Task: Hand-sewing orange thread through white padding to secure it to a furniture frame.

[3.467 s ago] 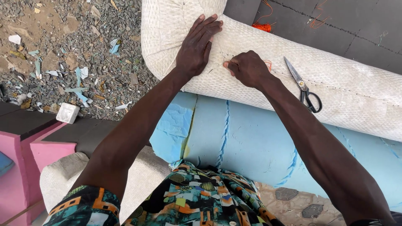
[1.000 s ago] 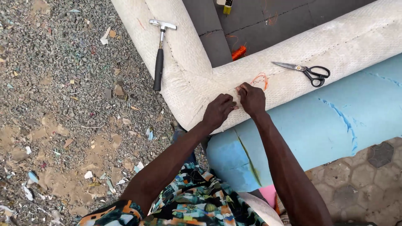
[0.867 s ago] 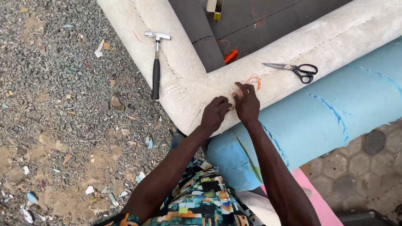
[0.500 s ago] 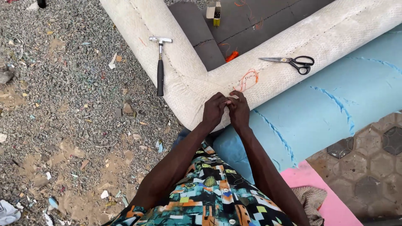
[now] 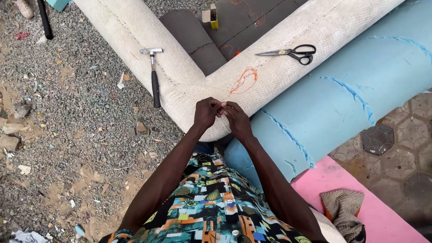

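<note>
Cream upholstered roll (image 5: 288,49), bent at a corner, lies on blue foam (image 5: 342,108). Left hand (image 5: 206,112) and right hand (image 5: 237,120) meet at that corner, fingers pinched on something too fine to identify. Orange thread (image 5: 245,80), scissors (image 5: 290,52) and hammer (image 5: 154,74) rest near the corner; by judgement, work there remains unfinished.

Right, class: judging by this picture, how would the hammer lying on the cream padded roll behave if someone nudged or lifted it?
The hammer would probably feel head-heavy, since its metal head sits on a slim black handle. Nudged, it may slide off towards the gravel, because it lies on the curved side of the cream padded roll. It looks stiff, not floppy.
</note>
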